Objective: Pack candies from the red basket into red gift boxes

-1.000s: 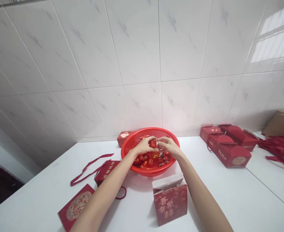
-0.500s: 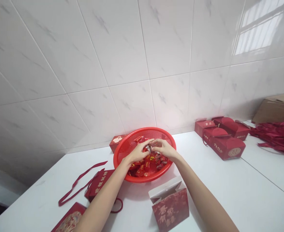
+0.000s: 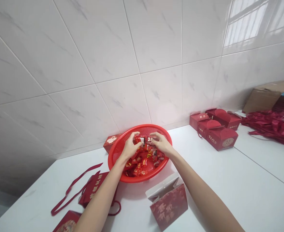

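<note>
Both of my hands are inside a red plastic basket [image 3: 111, 158] with perforated walls, above a heap of shiny red wrapped candies [image 3: 139, 167]. My left hand [image 3: 131, 148] has its thumb and fingers curled about a red, white and black candy packet [image 3: 142, 140]. Facing it, my right hand [image 3: 164, 145] pinches another wrapped candy [image 3: 151, 140] with thumb and fingertips. The two hands are a small gap apart. In front of the basket stands an open dark red paper box [image 3: 169, 207], its pale inside showing.
A red box with a ribbon [image 3: 93, 188] lies left of my left forearm, another box [image 3: 68, 222] nearer. A small red box [image 3: 109, 143] is behind the basket. Right, several closed gift boxes [image 3: 221, 138], red ribbons [image 3: 274, 127] and a cardboard carton [image 3: 262, 98] sit against the tiled wall.
My hands have drawn apart; they were close together over the candies and now each is at its own packet. The view has shifted slightly, moving the scene left.
</note>
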The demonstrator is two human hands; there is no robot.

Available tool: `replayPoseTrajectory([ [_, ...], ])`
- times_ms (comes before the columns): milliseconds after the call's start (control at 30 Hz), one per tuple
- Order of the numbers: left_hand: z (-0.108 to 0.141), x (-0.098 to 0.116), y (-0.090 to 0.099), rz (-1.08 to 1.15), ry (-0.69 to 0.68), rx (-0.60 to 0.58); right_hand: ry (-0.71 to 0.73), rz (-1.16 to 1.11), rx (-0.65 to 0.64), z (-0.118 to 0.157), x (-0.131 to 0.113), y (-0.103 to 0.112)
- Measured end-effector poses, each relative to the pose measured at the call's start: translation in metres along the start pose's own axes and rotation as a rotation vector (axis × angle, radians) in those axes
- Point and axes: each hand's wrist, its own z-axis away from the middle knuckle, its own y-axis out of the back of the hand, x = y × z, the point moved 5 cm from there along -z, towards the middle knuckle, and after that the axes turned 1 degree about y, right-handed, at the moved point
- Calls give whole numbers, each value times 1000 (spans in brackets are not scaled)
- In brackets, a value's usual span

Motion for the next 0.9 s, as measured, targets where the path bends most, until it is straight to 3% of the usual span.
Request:
replayPoseTrajectory([
  [167,5,4,-7,-86,-24,-126,-32,-19,-139,1,5,-6],
  [400,3,-2,-13,-35,56,-198,-12,-89,-191,3,5,-5],
  [567,9,2,-19,156,164,-323,82,109,-84,-1,9,1],
  [700,14,9,-27,243,94,-448,95,306,-49,-2,13,3],
  [900,6,2,-24,330,126,-339,78,292,-13,-2,8,5],
])
